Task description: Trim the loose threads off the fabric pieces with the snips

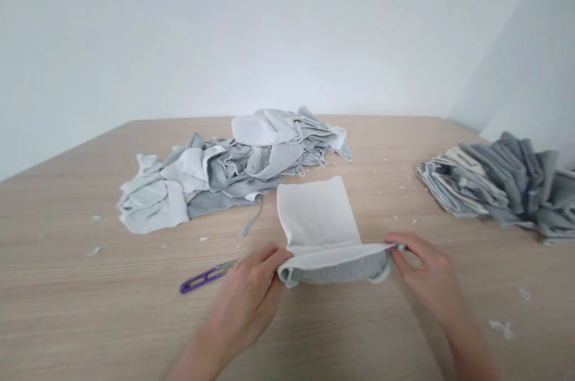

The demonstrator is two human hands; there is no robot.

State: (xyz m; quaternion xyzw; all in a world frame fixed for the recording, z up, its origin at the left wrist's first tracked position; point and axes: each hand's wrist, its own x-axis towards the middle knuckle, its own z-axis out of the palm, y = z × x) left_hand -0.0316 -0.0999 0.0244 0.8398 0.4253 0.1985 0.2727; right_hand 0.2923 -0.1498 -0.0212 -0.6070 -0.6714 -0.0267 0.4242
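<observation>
In front of me a pale grey piece of fabric (320, 213) lies partly flat on the table, its near part lifted and folded over, showing a darker grey side. My left hand (256, 282) pinches the left end of the fold. At the right end my right hand (422, 270) grips the fabric between thumb and fingers. Just left of my left hand lie purple thread snips (204, 278), their tip partly hidden behind that hand.
Behind the fabric a loose heap of grey and white cloth pieces (224, 168) spreads across the wooden table (112, 321). Folded grey cloths (507, 180) are stacked at the right. Small white scraps (502, 329) are scattered about, and a pale wall (287, 33) stands behind.
</observation>
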